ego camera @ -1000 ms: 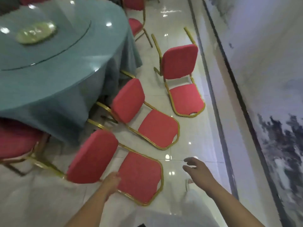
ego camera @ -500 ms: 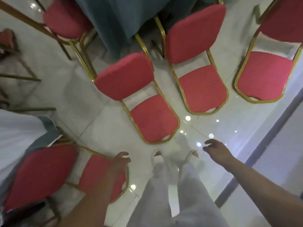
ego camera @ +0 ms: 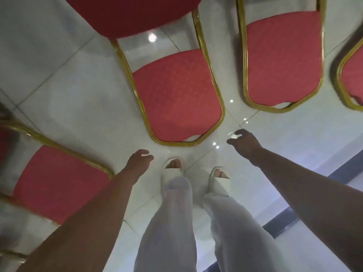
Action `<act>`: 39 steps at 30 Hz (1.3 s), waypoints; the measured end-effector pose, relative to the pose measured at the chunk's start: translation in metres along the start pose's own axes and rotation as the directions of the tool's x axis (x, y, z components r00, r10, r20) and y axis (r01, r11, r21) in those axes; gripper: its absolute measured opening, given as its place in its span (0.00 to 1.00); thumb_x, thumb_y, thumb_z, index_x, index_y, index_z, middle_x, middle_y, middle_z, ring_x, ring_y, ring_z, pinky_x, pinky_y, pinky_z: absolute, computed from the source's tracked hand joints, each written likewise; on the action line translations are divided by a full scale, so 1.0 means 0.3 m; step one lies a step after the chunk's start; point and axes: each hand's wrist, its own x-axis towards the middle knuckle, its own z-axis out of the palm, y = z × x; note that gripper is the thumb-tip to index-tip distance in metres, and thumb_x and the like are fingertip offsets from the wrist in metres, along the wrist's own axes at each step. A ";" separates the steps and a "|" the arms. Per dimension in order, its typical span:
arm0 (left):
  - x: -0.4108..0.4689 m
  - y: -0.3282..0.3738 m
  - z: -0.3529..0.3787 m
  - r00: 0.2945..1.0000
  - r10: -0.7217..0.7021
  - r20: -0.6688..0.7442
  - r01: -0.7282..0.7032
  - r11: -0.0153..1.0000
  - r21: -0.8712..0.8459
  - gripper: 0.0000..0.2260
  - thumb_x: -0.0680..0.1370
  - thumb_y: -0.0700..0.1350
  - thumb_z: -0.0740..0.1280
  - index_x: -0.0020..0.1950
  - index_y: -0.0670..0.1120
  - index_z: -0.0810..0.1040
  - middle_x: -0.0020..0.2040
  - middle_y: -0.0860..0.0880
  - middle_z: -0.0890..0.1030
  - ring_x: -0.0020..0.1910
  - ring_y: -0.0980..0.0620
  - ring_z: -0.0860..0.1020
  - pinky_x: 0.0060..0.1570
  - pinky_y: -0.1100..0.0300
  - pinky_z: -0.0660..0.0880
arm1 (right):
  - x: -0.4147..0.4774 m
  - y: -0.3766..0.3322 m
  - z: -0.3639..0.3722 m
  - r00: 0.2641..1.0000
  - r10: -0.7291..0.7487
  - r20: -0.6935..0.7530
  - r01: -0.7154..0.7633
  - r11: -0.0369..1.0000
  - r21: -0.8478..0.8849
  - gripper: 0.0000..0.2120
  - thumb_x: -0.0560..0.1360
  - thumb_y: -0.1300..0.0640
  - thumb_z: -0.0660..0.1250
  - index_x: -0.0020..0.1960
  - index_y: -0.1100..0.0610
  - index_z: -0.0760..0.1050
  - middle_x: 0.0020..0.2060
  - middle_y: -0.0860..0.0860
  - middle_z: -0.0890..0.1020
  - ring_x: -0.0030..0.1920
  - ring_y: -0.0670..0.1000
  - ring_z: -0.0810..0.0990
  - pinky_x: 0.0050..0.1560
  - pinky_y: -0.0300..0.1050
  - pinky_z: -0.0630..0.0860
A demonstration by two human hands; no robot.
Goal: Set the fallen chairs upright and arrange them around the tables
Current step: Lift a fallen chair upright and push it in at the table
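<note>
You are standing over the middle chair (ego camera: 176,99), which is lying tipped over on the glossy tiled floor (ego camera: 78,95), its gold-framed red pad flat and its rounded end pointing at your white sandals (ego camera: 172,169). Your left hand (ego camera: 139,160) is hanging just off that rounded end on the left, fingers loosely curled and grasping nothing. Your right hand (ego camera: 245,143) is hovering near the frame's right corner, fingers also loosely bent and released, not touching the gold tubing. A second chair (ego camera: 57,179) is lying to your left, your left forearm crossing over its red pad. A third chair (ego camera: 282,61) is lying just beside the middle one on the right, and a fourth chair (ego camera: 351,79) is showing only its edge at the far right. A dark strip (ego camera: 294,218) is running across the floor behind your right arm.
</note>
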 end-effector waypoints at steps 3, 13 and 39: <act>0.285 -0.022 0.057 0.999 -0.027 -0.018 0.025 0.990 -0.141 0.17 0.77 0.48 0.69 0.66 0.47 0.75 0.50 0.44 0.78 0.47 0.47 0.76 0.55 0.52 0.75 | 0.278 -0.050 0.103 0.999 -0.041 -0.023 0.042 0.998 0.047 0.36 0.72 0.49 0.73 0.74 0.55 0.61 0.59 0.54 0.77 0.55 0.55 0.78 0.52 0.46 0.74; 0.794 0.004 0.224 0.997 -0.038 -0.064 -0.003 0.838 -0.546 0.21 0.79 0.60 0.63 0.68 0.51 0.72 0.63 0.50 0.77 0.57 0.50 0.76 0.58 0.51 0.74 | 0.842 -0.116 0.171 0.999 -0.003 -0.053 0.018 0.953 0.303 0.40 0.66 0.44 0.78 0.71 0.57 0.67 0.60 0.49 0.78 0.53 0.51 0.79 0.48 0.46 0.75; -1.135 0.247 -0.338 0.993 -0.067 -0.102 -0.002 0.826 -0.563 0.09 0.78 0.44 0.70 0.56 0.41 0.77 0.46 0.45 0.80 0.43 0.49 0.78 0.43 0.54 0.79 | -0.893 -0.333 -0.714 0.975 -0.137 0.176 0.116 0.985 0.128 0.10 0.76 0.58 0.71 0.54 0.62 0.75 0.36 0.54 0.77 0.34 0.51 0.76 0.35 0.46 0.78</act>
